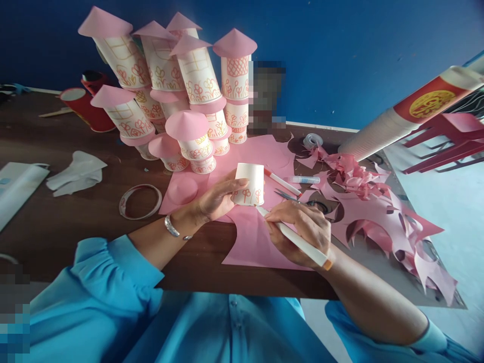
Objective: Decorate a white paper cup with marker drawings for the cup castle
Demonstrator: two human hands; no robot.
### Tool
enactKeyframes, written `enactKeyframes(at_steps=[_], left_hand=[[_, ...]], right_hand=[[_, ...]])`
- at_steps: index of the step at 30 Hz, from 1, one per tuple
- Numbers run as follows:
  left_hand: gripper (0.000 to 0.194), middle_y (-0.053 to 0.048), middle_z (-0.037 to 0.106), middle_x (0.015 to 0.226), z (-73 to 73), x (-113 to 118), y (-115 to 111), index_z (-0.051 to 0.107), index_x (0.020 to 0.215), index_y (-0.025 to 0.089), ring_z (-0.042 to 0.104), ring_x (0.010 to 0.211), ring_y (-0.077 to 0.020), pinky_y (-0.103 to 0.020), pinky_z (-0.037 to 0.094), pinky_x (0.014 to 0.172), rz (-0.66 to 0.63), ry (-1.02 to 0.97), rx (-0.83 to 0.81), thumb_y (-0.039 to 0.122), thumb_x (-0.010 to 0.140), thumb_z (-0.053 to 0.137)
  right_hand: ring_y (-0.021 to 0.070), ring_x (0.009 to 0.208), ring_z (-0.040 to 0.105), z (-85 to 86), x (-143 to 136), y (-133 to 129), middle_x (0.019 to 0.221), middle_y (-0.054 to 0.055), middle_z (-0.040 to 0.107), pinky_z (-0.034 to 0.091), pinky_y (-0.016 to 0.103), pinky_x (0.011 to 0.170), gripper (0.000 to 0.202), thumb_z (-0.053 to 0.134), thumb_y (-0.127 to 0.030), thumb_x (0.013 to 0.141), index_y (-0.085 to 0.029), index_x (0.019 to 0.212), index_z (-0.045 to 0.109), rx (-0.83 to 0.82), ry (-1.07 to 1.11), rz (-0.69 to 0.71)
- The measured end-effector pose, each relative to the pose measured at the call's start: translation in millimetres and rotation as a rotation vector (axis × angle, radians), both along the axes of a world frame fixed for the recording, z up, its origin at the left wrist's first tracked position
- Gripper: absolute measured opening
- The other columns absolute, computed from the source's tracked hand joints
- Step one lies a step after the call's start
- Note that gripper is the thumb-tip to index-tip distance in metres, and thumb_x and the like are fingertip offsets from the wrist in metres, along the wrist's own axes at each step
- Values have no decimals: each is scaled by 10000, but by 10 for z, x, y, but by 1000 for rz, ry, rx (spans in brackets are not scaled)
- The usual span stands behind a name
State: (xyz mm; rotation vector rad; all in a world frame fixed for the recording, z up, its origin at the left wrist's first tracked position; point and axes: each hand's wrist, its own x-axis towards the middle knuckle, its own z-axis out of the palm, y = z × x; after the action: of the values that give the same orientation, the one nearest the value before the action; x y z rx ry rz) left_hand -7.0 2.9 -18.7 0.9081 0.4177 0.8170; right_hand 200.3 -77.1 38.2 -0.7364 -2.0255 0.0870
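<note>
A white paper cup is upside down in my left hand, with the thumb across its side. Red and orange flowers are drawn near its rim. My right hand grips a white marker with an orange end, its tip at or close to the cup's rim. Pink paper lies beneath both hands. Just beyond the cup are a red-and-white marker and scissors, partly hidden. A pink paper cone rests left of my left hand.
Stacked cup towers with pink cone roofs stand at the back. A tape roll and crumpled white paper lie left. Pink scraps, a glue stick and a long stack of cups are right.
</note>
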Motion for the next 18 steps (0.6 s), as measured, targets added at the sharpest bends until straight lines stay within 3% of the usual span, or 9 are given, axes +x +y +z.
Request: enactKeyframes(at_steps=[7, 18], left_hand=[[381, -84, 776, 1083, -21, 36, -13, 776, 1217, 227, 732, 1019, -260, -376, 616, 891, 15, 9, 30, 499, 954, 812], [519, -104, 792, 1153, 42, 23, -49, 762, 1335, 209, 733, 1121, -301, -355, 580, 886, 15, 42, 42, 545, 946, 827]], right_hand=[[160, 655, 769, -44, -11, 0, 788, -22, 765, 632, 265, 608, 266, 679, -30, 947, -236, 1114, 668, 16, 9, -9], [151, 688, 786, -44, -14, 8, 793, -28, 777, 622, 250, 636, 227, 695, -47, 975, -242, 1089, 666, -22, -19, 8]])
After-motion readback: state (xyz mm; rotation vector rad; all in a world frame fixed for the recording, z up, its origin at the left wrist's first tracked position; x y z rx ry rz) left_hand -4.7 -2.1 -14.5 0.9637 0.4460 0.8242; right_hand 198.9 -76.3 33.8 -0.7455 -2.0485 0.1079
